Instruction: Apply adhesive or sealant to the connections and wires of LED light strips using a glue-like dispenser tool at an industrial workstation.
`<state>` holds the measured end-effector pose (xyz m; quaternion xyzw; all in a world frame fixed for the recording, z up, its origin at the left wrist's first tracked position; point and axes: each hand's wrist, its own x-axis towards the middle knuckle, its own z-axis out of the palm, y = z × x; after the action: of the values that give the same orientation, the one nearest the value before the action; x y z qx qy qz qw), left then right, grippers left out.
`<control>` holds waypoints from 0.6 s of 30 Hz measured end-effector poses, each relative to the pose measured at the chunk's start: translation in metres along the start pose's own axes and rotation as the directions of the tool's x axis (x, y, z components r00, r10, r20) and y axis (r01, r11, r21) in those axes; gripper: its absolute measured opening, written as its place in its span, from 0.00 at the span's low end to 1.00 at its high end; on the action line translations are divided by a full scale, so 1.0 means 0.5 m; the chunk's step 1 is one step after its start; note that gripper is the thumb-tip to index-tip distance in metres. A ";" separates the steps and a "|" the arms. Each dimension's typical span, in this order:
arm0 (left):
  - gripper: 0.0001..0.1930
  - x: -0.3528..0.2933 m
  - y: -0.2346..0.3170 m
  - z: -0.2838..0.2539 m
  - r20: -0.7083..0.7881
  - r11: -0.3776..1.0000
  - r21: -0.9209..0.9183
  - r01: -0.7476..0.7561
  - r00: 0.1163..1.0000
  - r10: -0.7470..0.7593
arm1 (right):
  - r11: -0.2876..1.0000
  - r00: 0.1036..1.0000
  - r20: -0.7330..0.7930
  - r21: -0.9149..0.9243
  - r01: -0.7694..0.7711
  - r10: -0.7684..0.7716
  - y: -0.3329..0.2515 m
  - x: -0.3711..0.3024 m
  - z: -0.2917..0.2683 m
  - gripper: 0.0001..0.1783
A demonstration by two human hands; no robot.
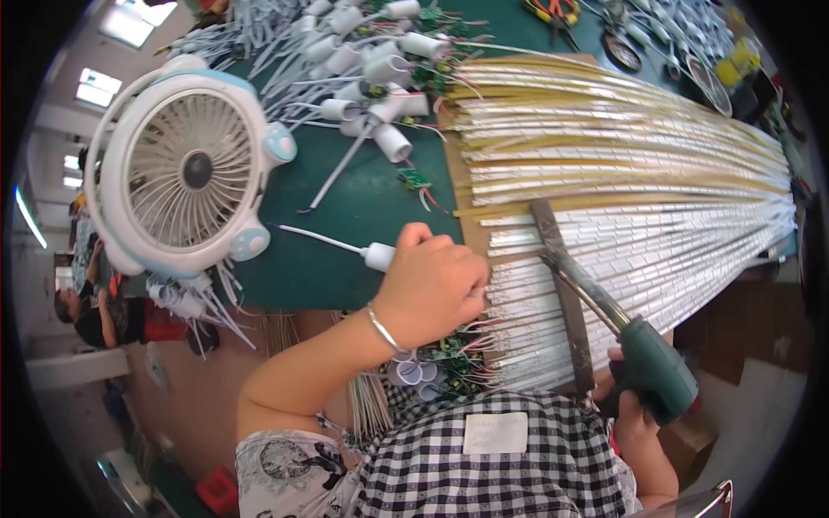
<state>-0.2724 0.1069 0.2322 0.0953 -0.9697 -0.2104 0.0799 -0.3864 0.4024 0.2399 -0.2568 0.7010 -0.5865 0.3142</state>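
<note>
My left hand (432,283), with a silver bangle at the wrist, is closed at the left ends of the LED strips (596,246). What its fingers pinch is hidden under them. A white plastic cap (378,256) with a white cable sticks out from behind this hand, at its left side. In my right hand (629,406), partly hidden, is the green handle of a soldering gun (652,363). Its metal barrel slants up and left over the strips. The gun's front end reaches a dark flat bar (566,302) lying across the strips.
A white and blue fan (197,168) stands at the left of the green table (319,281). Behind are several white caps (393,142) with cables and circuit boards. More caps and boards (449,367) hang near my apron. Pliers (557,17) lie far right. A person (108,319) is in the left background.
</note>
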 end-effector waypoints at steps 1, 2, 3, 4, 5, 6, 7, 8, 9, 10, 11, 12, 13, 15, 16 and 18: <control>0.04 0.003 0.002 0.000 0.005 1.000 0.000 -0.001 1.000 0.001 | 0.999 0.999 -0.035 0.028 0.019 -0.018 0.001 -0.001 0.000 0.33; 0.04 0.003 0.003 -0.002 0.011 1.000 0.001 -0.003 1.000 0.003 | 0.998 0.997 -0.071 0.057 0.038 -0.034 0.001 -0.001 -0.001 0.31; 0.04 0.001 0.003 -0.006 0.034 1.000 -0.007 0.014 0.999 -0.014 | 0.998 0.997 -0.045 0.036 0.059 -0.058 -0.001 0.004 -0.004 0.32; 0.04 -0.002 0.005 -0.007 0.031 1.000 0.006 0.018 0.999 -0.018 | 0.996 0.997 -0.023 0.033 0.080 -0.079 -0.003 0.006 -0.006 0.32; 0.04 -0.004 0.007 -0.009 0.030 1.000 0.018 0.020 0.999 -0.021 | 0.994 0.995 -0.002 0.031 0.100 -0.100 -0.005 0.009 -0.008 0.32; 0.04 -0.003 0.009 -0.013 0.030 0.999 0.031 0.022 0.999 -0.023 | 0.992 0.993 0.017 0.029 0.120 -0.121 -0.007 0.014 -0.009 0.33; 0.04 -0.005 0.010 -0.012 0.043 0.999 0.040 0.025 0.999 -0.026 | 0.992 0.992 0.015 0.025 0.127 -0.127 -0.004 0.015 -0.012 0.32; 0.04 -0.003 0.010 -0.016 0.043 1.000 0.027 0.013 0.999 -0.015 | 0.991 0.991 0.012 0.023 0.133 -0.133 -0.001 0.017 -0.015 0.32; 0.04 0.000 0.010 -0.025 0.044 1.000 0.014 0.002 0.999 -0.003 | 0.990 0.990 0.009 0.021 0.138 -0.138 0.002 0.020 -0.017 0.32; 0.04 0.001 0.009 -0.033 0.044 1.000 -0.003 -0.007 0.999 0.007 | 0.990 0.990 0.000 0.022 0.140 -0.140 0.004 0.021 -0.017 0.32; 0.04 0.010 -0.001 -0.045 -0.014 1.000 0.023 -0.021 1.000 0.021 | 0.990 0.990 -0.017 0.018 0.140 -0.140 0.003 0.019 -0.017 0.32; 0.04 0.028 -0.020 -0.061 -0.071 0.998 0.049 -0.034 0.997 0.037 | 0.990 0.990 -0.033 0.014 0.140 -0.140 0.002 0.019 -0.017 0.32; 0.04 0.049 -0.040 -0.075 -0.128 0.996 0.075 -0.047 0.990 0.056 | 0.992 0.991 -0.030 0.008 0.130 -0.129 0.004 0.018 -0.019 0.32; 0.03 0.107 -0.087 -0.093 -0.348 0.980 0.197 0.012 0.936 0.058 | 0.994 0.994 -0.029 -0.002 0.108 -0.108 0.010 0.017 -0.026 0.32; 0.02 0.122 -0.112 -0.100 -0.423 0.943 0.329 0.052 0.901 0.098 | 0.994 0.994 0.003 -0.004 0.109 -0.109 0.011 0.016 -0.030 0.32; 0.05 0.148 -0.153 -0.091 -0.406 0.890 0.456 0.021 0.894 0.187 | 0.994 0.994 0.022 -0.002 0.111 -0.110 0.014 0.015 -0.031 0.32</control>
<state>-0.3236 0.0044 0.2491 0.1134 -0.9515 0.0499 0.2817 -0.4030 0.4082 0.2339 -0.3020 0.6830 -0.5991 0.2885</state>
